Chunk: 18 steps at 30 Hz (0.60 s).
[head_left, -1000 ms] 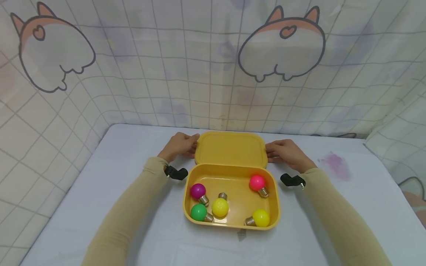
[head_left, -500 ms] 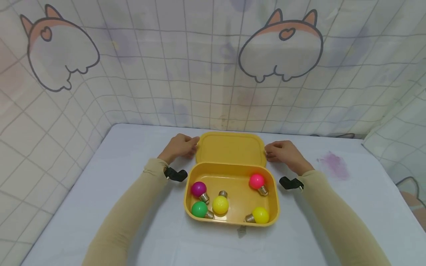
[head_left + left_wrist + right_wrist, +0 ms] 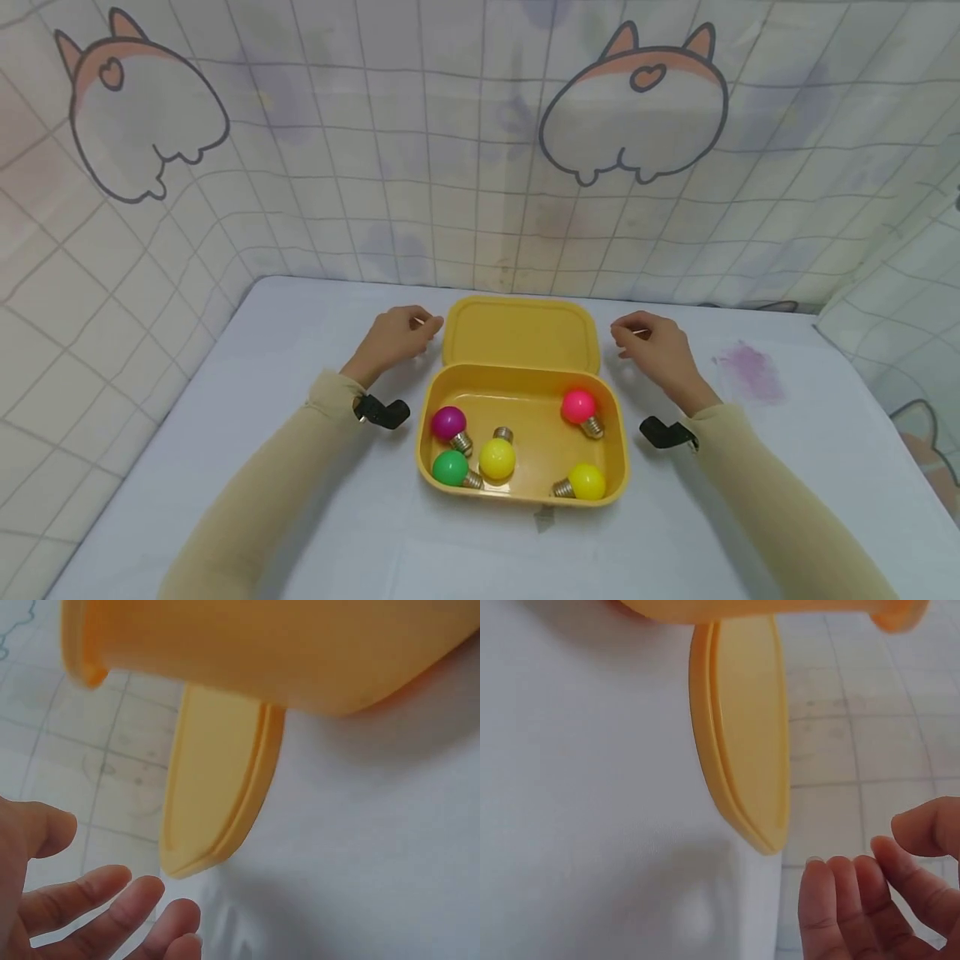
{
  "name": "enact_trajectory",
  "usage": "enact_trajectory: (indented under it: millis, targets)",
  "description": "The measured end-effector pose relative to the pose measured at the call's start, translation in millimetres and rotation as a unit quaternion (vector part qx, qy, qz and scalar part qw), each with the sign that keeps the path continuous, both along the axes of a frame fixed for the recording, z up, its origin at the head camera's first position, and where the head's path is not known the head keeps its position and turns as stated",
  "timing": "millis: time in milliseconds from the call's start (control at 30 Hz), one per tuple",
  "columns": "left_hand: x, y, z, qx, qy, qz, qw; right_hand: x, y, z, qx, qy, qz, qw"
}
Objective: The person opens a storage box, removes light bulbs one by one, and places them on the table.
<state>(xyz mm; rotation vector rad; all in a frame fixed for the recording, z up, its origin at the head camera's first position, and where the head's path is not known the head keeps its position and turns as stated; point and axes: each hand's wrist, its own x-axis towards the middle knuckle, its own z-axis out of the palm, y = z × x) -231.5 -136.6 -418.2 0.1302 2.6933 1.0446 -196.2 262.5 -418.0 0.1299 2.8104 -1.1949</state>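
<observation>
Yellow lid (image 3: 214,772), partly hidden behind box (image 3: 247,652)

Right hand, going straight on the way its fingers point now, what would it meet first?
Probably the yellow lid, at its right end: in the head view, the right hand points toward it across a small gap. Its height is unclear, so it might pass above.
</observation>
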Motion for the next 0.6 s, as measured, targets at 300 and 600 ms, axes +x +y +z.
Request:
enact_trajectory:
  millis: [300, 600]
  targets:
    - [24.4, 5, 7.1, -0.011, 0.048, -0.024, 0.9985, 22.7, -8, 11.4, 0.029, 0.088, 0.038, 0.995]
    - [48.7, 11, 7.0, -0.027, 0.108, -0.04, 0.9929, 45.9, -16, 21.5, 0.026, 0.109, 0.054, 0.992]
